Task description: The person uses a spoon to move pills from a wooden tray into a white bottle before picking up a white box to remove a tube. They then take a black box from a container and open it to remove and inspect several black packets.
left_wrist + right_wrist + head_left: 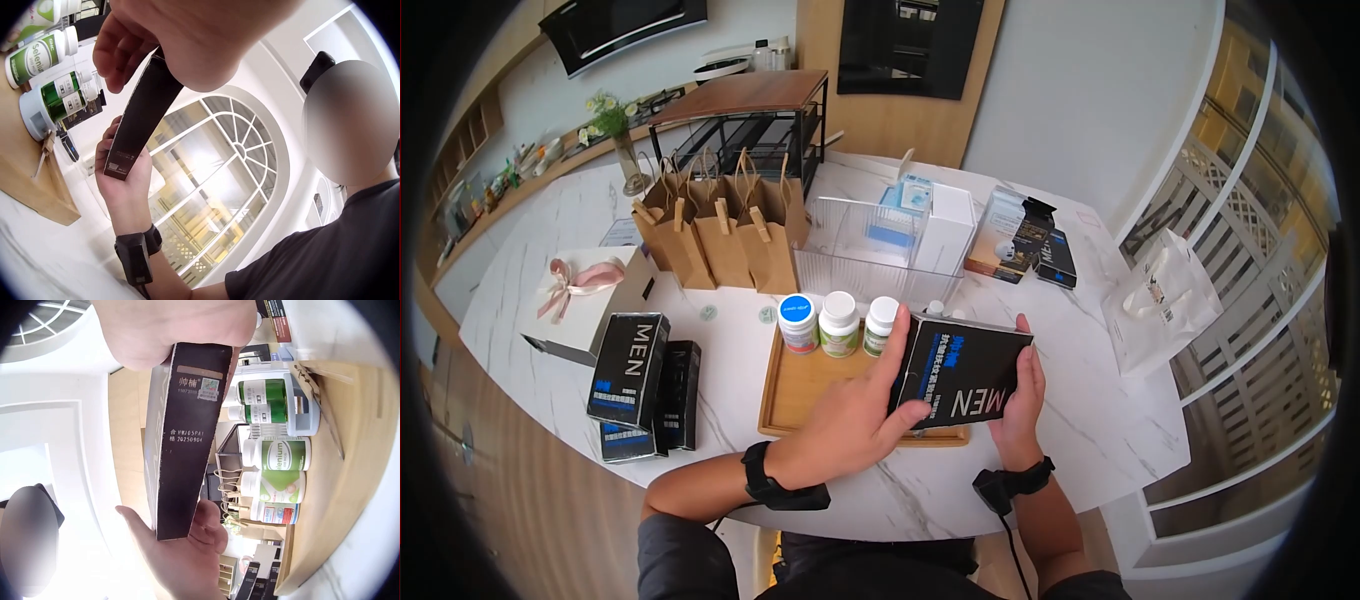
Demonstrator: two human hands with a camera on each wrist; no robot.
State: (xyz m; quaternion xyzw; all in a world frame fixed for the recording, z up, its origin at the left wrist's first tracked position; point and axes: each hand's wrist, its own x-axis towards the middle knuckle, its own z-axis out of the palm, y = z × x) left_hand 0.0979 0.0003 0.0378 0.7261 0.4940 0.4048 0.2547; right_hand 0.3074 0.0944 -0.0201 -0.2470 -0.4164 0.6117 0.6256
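A black MEN box [960,372] is held up between both hands above the wooden tray [775,395]. The left hand [850,415] grips its left end, thumb on the front face. At the opposite end the right hand [1022,405] holds it, fingers round the edge. The right wrist view shows a narrow side of the box [190,444] with printed text and a small sticker. White-capped bottles stand on the tray: one with a blue lid [798,325], a green-labelled one [838,325] and a Selenium bottle [39,57]. Green bottles [261,392] sit in a pale blue holder [303,403].
More MEN boxes [628,370] are stacked at the left beside a white ribboned box [590,300]. Paper bags [730,235] with clothespins, a clear organizer [850,250] and several boxes [1000,235] stand behind the tray. A white bag [1165,305] is at the right.
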